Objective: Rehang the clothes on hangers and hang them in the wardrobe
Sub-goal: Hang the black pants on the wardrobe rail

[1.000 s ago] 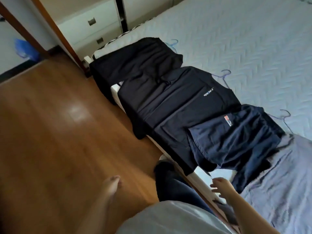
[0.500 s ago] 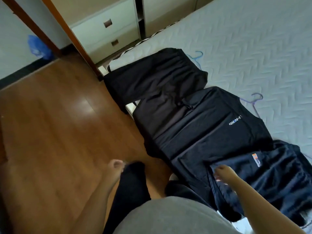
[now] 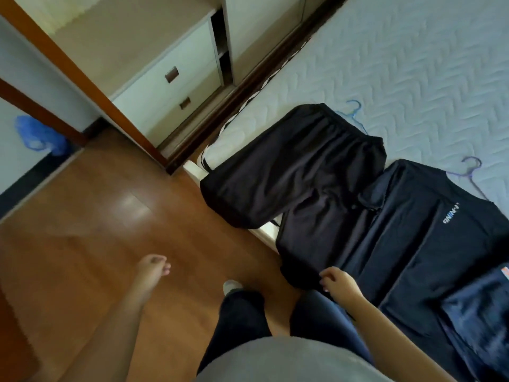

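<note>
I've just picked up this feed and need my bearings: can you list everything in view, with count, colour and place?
Black trousers: one, black, draped over the bed's near edge, farthest along.
Black T-shirt: one, black with white lettering, beside the trousers, partly overlapping them.
Navy garment: one, dark blue with an orange tag, right edge of view, partly cut off.
Hangers: two showing, blue and purple, hooks poking out beyond the clothes.
Bed: one, pale quilted cover, right.
Drawers: two, white, in the wardrobe, top centre.
Blue bag: one, by the left wall.
Floor: brown wood.
Left hand: empty, over the floor.
Right hand: curled, at the T-shirt's hem.
</note>
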`<action>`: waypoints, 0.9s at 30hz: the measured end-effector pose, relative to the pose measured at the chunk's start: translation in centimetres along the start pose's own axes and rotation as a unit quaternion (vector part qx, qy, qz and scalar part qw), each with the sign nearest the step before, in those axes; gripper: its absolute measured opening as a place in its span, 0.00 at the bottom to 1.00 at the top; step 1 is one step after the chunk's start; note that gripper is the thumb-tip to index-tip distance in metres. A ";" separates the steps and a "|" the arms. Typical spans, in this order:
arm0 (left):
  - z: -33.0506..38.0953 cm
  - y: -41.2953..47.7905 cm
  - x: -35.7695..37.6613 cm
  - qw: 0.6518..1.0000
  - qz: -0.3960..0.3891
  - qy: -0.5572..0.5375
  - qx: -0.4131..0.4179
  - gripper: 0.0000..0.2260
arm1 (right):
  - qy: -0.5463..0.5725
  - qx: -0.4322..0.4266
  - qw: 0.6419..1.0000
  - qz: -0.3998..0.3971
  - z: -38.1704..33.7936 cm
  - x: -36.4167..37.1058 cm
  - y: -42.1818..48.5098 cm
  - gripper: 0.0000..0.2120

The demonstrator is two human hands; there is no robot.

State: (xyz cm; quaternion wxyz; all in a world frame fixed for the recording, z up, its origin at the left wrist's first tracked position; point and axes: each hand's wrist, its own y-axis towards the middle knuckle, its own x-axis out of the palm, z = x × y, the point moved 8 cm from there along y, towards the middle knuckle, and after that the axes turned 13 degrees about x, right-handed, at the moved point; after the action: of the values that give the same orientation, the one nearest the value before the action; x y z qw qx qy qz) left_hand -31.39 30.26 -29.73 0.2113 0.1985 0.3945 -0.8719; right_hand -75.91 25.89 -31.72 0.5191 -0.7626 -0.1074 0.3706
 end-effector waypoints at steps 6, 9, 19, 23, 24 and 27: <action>6.9 7.8 1.1 0.998 -0.038 0.057 0.014 0.13 | 0.098 -0.052 0.994 -0.001 -8.4 -1.5 0.3 0.07; 11.0 8.5 7.2 0.988 -0.116 0.089 0.042 0.10 | 0.242 0.052 0.969 0.013 -6.8 -3.6 2.9 0.07; 24.0 8.2 21.1 0.844 -0.331 0.350 0.235 0.04 | 0.366 0.216 0.905 -0.002 -2.7 -6.0 9.2 0.08; 29.5 12.7 23.5 0.851 -0.300 0.353 0.248 0.04 | 0.408 0.224 0.885 0.010 -4.1 -9.8 11.3 0.09; 30.8 14.0 24.5 0.853 -0.292 0.353 0.250 0.04 | 0.415 0.216 0.884 0.017 -4.7 -11.1 12.2 0.09; 34.9 17.8 28.5 0.852 -0.275 0.354 0.270 0.07 | 0.426 0.193 0.882 0.052 -6.7 -15.5 15.9 0.10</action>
State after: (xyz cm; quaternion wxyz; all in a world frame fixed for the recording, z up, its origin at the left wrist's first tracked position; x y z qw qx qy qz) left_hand -52.01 -13.36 -33.80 -0.2526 0.4267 0.2303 -0.8373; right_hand -85.72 5.68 -37.27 0.6314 -0.7365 0.2375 0.0497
